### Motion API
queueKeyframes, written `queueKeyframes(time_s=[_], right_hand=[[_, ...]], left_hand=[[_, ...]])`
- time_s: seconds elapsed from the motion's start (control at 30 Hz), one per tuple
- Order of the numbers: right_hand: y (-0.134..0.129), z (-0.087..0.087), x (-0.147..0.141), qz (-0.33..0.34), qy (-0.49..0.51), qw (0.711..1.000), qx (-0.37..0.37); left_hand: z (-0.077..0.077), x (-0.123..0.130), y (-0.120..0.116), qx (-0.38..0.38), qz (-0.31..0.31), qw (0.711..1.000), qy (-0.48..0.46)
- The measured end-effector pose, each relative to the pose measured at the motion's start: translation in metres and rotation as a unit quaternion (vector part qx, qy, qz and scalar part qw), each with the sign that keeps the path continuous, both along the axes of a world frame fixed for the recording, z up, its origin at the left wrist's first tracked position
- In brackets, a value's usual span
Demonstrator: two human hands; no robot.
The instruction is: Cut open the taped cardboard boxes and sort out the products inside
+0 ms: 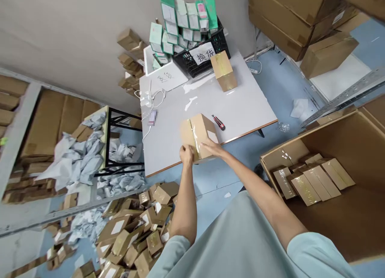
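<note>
A taped cardboard box (188,131) with a white label on its right side rests at the front edge of the white table (240,105). My left hand (186,154) is at the box's near left corner, its fingers curled closed; anything between them is too small to tell. My right hand (212,147) lies against the right side of the box, fingers extended and apart. A red and black utility knife (219,122) lies just right of the box. Farther back stands a second taped box (224,71).
Behind are a black crate (221,41) and a white bin (148,59) with green-and-white boxes. A cable and phone (152,117) lie left. Piled boxes (129,234) cover the floor at lower left; a large carton (327,125) holding several boxes stands right.
</note>
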State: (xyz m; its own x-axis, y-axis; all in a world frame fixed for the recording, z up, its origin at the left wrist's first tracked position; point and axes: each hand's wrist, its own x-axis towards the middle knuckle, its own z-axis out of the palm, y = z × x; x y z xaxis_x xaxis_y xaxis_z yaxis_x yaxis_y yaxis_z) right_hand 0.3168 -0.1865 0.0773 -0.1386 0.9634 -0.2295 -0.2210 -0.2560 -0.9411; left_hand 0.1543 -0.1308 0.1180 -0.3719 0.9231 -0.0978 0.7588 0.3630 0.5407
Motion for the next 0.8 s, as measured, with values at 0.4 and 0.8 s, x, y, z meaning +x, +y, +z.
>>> queueKeyframes(time_s=[0.4, 0.8], right_hand=[[-0.214, -0.080, 0.114, -0.349, 0.026, 0.936, -0.035], [-0.466, -0.259, 0.189, -0.636, 0.077, 0.661, -0.391]], left_hand=[[-0.121, 0.232, -0.170, 0.040, -0.569, 0.814, -0.106], [-0.298, 0.380, -0.352, -0.320, -0.801, 0.502, 0.062]])
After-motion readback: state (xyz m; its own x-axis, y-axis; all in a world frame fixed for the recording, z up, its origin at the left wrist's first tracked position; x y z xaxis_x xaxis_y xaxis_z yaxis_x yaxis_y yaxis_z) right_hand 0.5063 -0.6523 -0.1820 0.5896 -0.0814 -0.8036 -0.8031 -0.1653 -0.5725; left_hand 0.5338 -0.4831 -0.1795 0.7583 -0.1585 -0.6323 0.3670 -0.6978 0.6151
